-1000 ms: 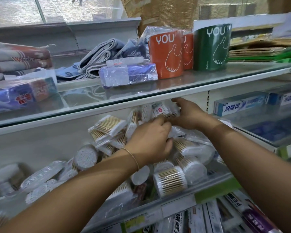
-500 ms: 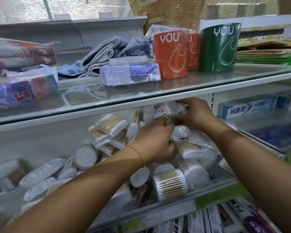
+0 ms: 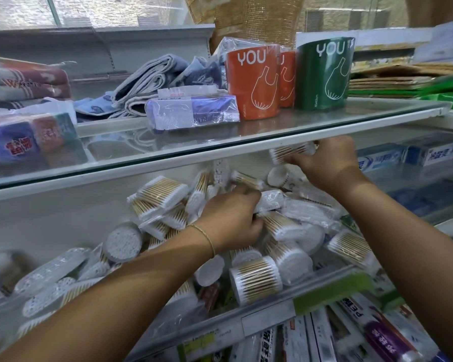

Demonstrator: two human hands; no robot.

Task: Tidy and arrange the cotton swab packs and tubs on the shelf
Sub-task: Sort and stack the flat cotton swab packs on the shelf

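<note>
- Two hands work the heap. The right hand has its fingers curled round a swab pack, which shows white tips and pale wooden sticks in clear film. It is held just under the front edge of the glass shelf.
- The left hand reaches into the heap, fingers above and thumb below, pinching a clear-wrapped pack.
- Around it the pile of swab packs lies jumbled on the lower shelf, packs tilted every way. A round tub lies on its side near the front lip.
- Room is tight above, with the glass edge close over the right knuckles. Toothpaste boxes sit to the right.
</note>
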